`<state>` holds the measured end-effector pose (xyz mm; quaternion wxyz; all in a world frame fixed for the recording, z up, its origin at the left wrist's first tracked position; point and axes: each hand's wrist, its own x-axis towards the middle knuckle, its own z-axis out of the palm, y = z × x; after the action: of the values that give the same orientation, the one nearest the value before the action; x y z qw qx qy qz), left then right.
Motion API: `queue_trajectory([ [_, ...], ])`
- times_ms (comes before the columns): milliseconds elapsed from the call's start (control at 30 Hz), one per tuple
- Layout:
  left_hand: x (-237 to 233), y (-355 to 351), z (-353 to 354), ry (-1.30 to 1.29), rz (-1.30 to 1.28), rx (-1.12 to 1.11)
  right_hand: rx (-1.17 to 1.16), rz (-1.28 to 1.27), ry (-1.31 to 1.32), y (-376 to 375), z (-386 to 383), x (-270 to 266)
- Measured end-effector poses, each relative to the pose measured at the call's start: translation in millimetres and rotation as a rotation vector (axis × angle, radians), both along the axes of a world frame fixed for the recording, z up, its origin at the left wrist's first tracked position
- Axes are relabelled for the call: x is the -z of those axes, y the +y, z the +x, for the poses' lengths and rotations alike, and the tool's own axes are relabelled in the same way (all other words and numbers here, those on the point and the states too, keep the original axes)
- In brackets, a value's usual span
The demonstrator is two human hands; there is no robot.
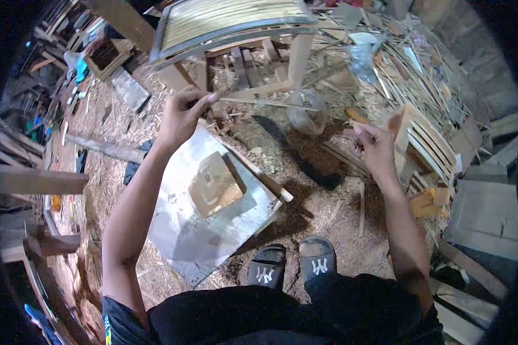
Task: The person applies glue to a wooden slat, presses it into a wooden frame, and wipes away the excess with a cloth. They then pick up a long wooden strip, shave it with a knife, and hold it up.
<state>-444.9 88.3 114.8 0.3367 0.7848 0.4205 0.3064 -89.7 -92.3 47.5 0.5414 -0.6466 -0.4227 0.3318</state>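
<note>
My left hand (pixel 184 115) is raised at upper centre-left, thumb and forefinger pinched on the near end of a thin wooden strip (pixel 270 103) that points right. My right hand (pixel 374 146) is at centre-right with its fingers curled together; what they hold, if anything, is too small to make out. An orange-brown piece (pixel 357 116) shows just beyond its fingertips. Below my left hand, a wooden block (pixel 214 185) lies on a pale metal-like board (pixel 181 230). A clear plastic bag (pixel 308 118) is behind the strip's far end.
A slatted panel in a dark frame (pixel 230 23) stands at the top. A slatted wooden piece (pixel 429 141) is at the right. Scrap sticks (pixel 408 75) and shavings cover the floor. My sandalled feet (pixel 318 259) are at bottom centre. Beams (pixel 37 179) jut in from the left.
</note>
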Motion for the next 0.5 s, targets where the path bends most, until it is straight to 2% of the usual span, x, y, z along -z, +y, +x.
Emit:
queue_trajectory([
  [67,4.0,0.0,-27.1,0.033,0.002,-0.032,-0.057,-0.035,-0.048,3.3,-1.5,13.7],
  [133,-1.1,-11.1,-50.3,-0.080,-0.119,-0.071,-0.187,-0.469,-0.272,10.0,0.6,29.2],
  [167,-4.6,-16.4,-60.3,-0.100,-0.109,-0.077,-0.173,-0.353,-0.166,11.6,-0.5,53.2],
  [200,-7.8,-21.5,-70.0,-0.093,-0.105,-0.097,-0.194,-0.348,-0.162,11.3,-3.2,72.7],
  [267,-14.6,-31.5,-89.4,-0.097,-0.138,-0.231,-0.127,-0.024,-0.349,8.1,-12.2,97.3],
  [300,-19.0,-36.9,-98.0,-0.056,-0.097,-0.259,-0.126,-0.161,-0.293,4.3,-21.0,86.3],
  [333,-20.5,-40.1,-106.2,-0.052,-0.093,-0.279,-0.146,-0.156,-0.289,8.1,-21.8,81.4],
  [400,-21.5,-47.5,-123.2,-0.156,-0.066,-0.305,-0.401,-0.773,-0.283,15.7,-16.0,79.6],
  [433,-22.2,-48.7,-133.9,-0.085,-0.025,-0.352,-0.450,-0.854,-0.279,20.1,-14.9,82.2],
  [467,-21.4,-52.4,-142.5,-0.079,-0.024,-0.371,-0.471,-0.851,-0.281,17.2,-15.6,93.1],
  [500,-24.5,-57.1,-146.8,-0.106,-0.046,-0.366,-0.454,-0.511,-0.490,6.6,-18.2,112.4],
])
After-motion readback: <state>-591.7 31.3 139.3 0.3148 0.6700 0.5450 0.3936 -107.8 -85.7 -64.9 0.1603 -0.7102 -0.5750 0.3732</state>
